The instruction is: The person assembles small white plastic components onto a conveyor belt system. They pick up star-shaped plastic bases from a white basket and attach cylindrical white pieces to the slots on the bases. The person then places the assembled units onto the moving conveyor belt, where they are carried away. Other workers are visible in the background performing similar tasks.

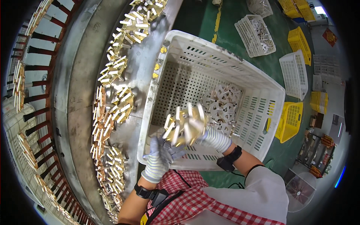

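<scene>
Over the near part of a white plastic crate point(225, 47), my right hand point(207, 135) in a grey glove holds a cluster of brass-coloured metal parts with pale prongs point(186, 124). Motion blurs the cluster, and most of the right fingers are hidden behind it. My left hand point(163, 152), gloved too, is just below and left of the cluster. Its thumb stands apart from the outstretched fingers; whether they touch the parts I cannot tell. On the crate's perforated floor, toward the right, lie several pale metal parts point(223, 103) of flat, pronged shape.
Left of the crate, rows of pronged brass-coloured parts point(108, 123) lie along a metal table point(80, 86). Beyond it runs a curved rack with dark rods point(39, 67). White crates point(294, 73) and yellow crates point(290, 122) stand on the green floor. A fan point(299, 193) is at lower right.
</scene>
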Action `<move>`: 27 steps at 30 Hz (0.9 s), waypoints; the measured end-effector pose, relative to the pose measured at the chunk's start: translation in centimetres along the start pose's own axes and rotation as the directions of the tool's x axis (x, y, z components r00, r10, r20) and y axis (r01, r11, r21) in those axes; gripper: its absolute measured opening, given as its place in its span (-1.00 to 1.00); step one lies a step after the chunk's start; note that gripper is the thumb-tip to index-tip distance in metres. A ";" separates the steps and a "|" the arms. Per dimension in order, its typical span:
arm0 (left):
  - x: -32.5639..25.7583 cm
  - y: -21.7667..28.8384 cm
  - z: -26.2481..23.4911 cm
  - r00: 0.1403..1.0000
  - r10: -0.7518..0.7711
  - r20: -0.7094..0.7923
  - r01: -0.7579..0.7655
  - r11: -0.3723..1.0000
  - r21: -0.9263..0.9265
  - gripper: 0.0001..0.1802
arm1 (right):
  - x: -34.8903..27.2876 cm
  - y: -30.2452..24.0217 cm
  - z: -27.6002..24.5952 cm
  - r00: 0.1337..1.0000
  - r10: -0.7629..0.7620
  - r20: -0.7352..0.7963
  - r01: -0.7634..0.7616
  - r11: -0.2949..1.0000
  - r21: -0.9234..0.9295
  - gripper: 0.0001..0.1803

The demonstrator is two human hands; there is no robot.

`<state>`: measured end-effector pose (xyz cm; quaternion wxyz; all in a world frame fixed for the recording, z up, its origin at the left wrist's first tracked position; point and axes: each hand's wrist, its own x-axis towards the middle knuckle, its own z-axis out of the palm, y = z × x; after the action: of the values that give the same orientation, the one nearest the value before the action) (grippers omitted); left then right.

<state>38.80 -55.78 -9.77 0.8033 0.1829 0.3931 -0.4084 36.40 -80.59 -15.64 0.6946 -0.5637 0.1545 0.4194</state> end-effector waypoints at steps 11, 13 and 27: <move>-6.6 3.6 -1.9 0.969 0.182 -0.166 -0.135 0.956 0.259 -0.43 | 10.1 10.5 -1.6 0.903 0.419 -0.093 -0.412 0.786 -0.460 -0.45; -7.3 4.5 -2.1 0.959 0.236 -0.156 -0.189 0.945 0.265 -0.43 | 11.7 12.4 -1.5 0.904 0.327 -0.274 -0.378 0.313 -0.871 -0.46; -10.7 5.8 -4.6 0.929 0.313 -0.196 -0.300 0.949 0.097 -0.29 | 11.9 23.4 -2.8 0.736 0.351 -0.579 -0.639 0.077 -0.765 -0.54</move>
<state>37.42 -44.01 -4.40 0.8049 0.3102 0.4285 -0.2691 26.56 -77.94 -40.01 0.0091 -0.8141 0.1439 0.5626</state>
